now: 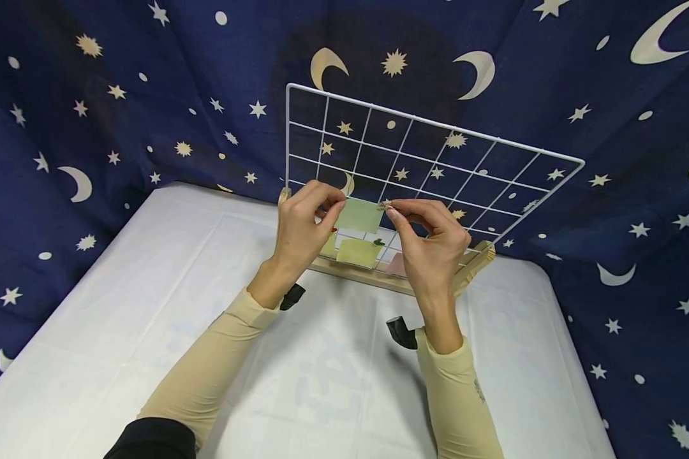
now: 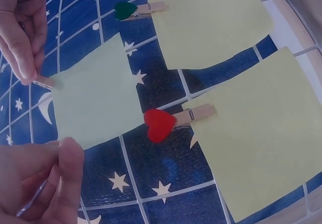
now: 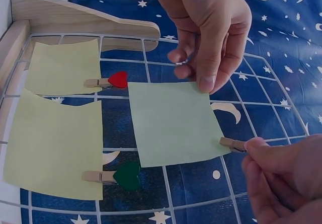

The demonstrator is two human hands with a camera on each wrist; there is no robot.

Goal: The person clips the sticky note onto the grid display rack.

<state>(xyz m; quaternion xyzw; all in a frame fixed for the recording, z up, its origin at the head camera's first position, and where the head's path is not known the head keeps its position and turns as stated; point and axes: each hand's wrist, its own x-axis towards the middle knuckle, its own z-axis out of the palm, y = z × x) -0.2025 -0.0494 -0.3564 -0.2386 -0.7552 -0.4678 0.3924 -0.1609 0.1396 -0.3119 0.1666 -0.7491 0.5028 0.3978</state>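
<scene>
My left hand pinches a pale green paper note by its upper left corner, against a white wire grid. At the note's upper right corner, my right hand pinches the tail end of a small wooden clothespin; the pin's tip overlaps the paper. Below hang two yellow notes: one with a red heart clothespin, the other with a green heart clothespin. My right hand partly covers a pink note in the head view.
The grid leans back in a wooden stand on a table with a white cloth. Behind and at the sides hangs a dark blue curtain with moons and stars. A black camera mount sits at each wrist.
</scene>
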